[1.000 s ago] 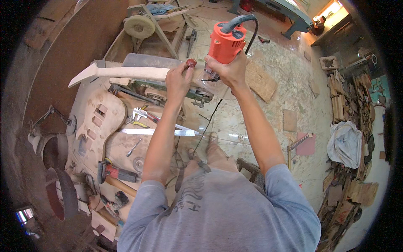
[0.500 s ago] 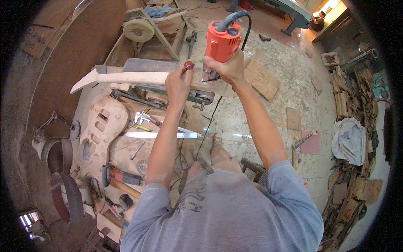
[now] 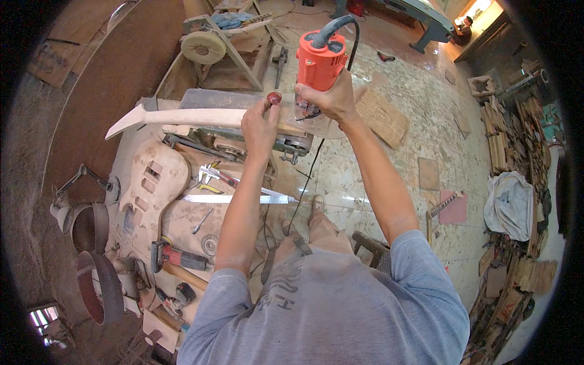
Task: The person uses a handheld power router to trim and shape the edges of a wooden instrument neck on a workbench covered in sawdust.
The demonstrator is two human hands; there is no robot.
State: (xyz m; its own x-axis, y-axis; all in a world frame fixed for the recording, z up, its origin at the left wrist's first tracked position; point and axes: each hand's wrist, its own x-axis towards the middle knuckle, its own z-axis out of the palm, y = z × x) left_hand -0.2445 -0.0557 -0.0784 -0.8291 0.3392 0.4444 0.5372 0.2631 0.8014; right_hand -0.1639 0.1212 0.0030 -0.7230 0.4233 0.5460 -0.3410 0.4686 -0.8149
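Note:
My right hand (image 3: 331, 97) grips the body of an orange power router (image 3: 319, 61) with a black cord, held upright over the right end of a long pale carved wooden piece (image 3: 182, 117). That piece lies clamped across the bench. The fingers of my left hand (image 3: 260, 121) pinch a small dark red knob (image 3: 274, 97) just left of the router's base, and the hand rests on the wood.
On the dusty workbench (image 3: 176, 213) lie a guitar-body-shaped wooden blank (image 3: 152, 182), a long steel ruler (image 3: 237, 198), pliers (image 3: 213, 176) and a red angle grinder (image 3: 179, 258). A buffing wheel (image 3: 204, 47) stands behind. Wood scraps (image 3: 505, 140) pile at the right on the tiled floor.
Both hands and the router have hardly moved on the wood. The view has shifted slightly, the bench sitting a little more to the right than a second ago.

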